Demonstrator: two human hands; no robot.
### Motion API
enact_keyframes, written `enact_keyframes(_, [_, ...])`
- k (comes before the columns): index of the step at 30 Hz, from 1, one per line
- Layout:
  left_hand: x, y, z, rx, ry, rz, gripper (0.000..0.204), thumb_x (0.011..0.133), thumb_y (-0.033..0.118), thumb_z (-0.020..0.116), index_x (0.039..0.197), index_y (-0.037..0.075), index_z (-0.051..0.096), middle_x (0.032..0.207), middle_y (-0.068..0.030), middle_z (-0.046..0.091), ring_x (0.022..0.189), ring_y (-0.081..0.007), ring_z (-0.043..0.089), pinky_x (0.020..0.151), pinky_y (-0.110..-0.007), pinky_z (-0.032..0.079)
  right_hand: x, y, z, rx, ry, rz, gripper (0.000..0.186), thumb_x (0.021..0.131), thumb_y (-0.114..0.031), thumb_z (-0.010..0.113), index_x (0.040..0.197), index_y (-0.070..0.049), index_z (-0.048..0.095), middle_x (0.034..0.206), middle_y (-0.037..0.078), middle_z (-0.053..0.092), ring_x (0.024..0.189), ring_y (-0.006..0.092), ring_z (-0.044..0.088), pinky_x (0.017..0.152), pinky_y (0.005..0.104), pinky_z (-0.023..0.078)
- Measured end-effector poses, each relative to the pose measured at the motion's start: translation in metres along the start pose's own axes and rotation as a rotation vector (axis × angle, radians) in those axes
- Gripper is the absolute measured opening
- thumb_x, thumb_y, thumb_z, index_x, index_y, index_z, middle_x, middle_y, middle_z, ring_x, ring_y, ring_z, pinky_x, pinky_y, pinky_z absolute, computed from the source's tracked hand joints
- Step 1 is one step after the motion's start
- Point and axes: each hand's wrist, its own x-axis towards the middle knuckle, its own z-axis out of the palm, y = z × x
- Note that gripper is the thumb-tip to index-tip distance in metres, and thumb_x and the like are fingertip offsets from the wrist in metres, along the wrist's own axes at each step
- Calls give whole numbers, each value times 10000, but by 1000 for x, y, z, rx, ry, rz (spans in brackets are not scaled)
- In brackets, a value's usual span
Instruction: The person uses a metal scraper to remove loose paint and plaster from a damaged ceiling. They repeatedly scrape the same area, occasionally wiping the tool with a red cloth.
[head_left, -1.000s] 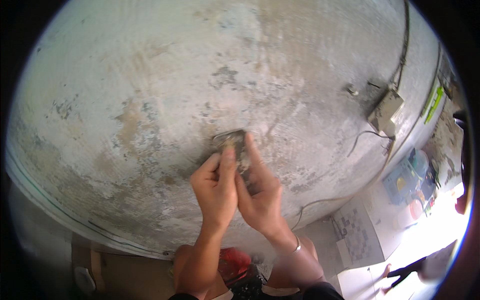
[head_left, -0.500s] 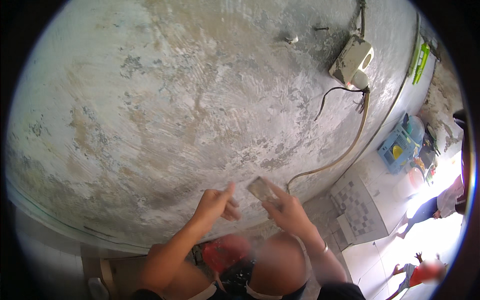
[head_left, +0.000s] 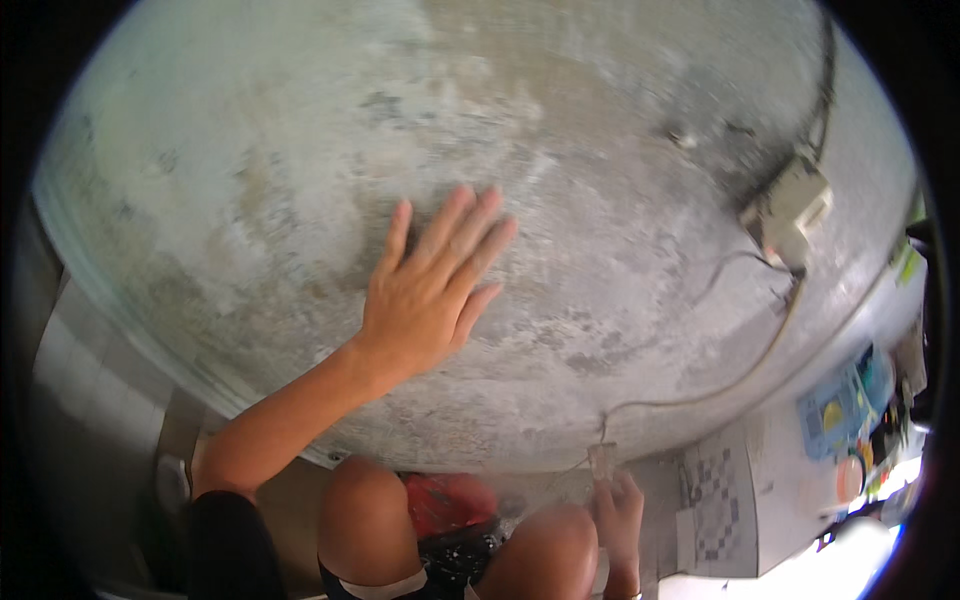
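Note:
My left hand (head_left: 422,295) lies spread over the worn, peeling grey-white wall (head_left: 610,270), palm toward it and fingers fanned. It appears to rest on the surface. Down by my right knee, my right hand (head_left: 620,518) is closed on a small flat greyish rectangular piece (head_left: 602,460), which points up near the foot of the wall. Blur and size keep me from telling what kind of tool or pad it is.
An electrical socket box (head_left: 790,212) with a plug hangs on the wall at right, its cable (head_left: 745,375) running down to the base. Between my knees is a red object (head_left: 450,500). A blue crate (head_left: 835,410) stands far right, above a tiled block (head_left: 718,500).
My left hand has moved up from near the right hand onto the wall. My right hand, still gripping the flat piece, has dropped beside my knee. The view has shifted left.

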Motion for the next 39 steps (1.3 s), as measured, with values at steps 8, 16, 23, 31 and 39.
enact_keyframes(8, [-82, -8, 31, 25, -72, 240, 638, 978, 285, 603, 1564, 149, 392, 1662, -96, 274, 1538, -306, 226, 1238, -576, 136, 10, 19, 2, -53, 3, -156, 340, 976, -169, 670, 1185, 85, 590, 622, 44, 584, 520, 114, 504, 469, 294, 397])
enact_keyframes(16, [-219, -134, -2, 78, 318, -830, 628, 1081, 337, 413, 1613, 64, 220, 1670, -212, 171, 1548, -417, 109, 1235, -587, 81, 33, 22, 7, -150, -36, -192, 411, 985, -159, 667, 1272, 124, 588, 648, 7, 598, 575, 59, 490, 505, 250, 413])
enact_keyframes(23, [-250, -128, 16, -14, 126, -607, 618, 1078, 351, 412, 1593, 36, 280, 1681, -189, 162, 1551, -417, 113, 1222, -613, 46, 52, -79, 80, -228, -259, -116, 141, 1005, -60, 592, 1071, 57, 550, 671, 82, 634, 520, 103, 546, 457, 272, 428])
enact_keyframes(31, [-202, -135, 12, -112, 258, -367, 633, 1000, 347, 549, 1564, 107, 390, 1657, -124, 284, 1555, -352, 172, 1209, -649, -42, 29, -231, 224, -207, -447, -377, 111, 1005, -67, 604, 988, 42, 604, 708, 111, 660, 568, 112, 580, 505, 244, 458])
enact_keyframes(39, [-188, -140, 15, -35, 264, -281, 586, 995, 361, 553, 1540, 172, 453, 1647, -69, 326, 1549, -323, 211, 1198, -660, -83, 2, -229, 289, 4, -494, -515, 67, 968, -16, 618, 969, 48, 599, 709, 135, 678, 537, 101, 580, 483, 237, 449])
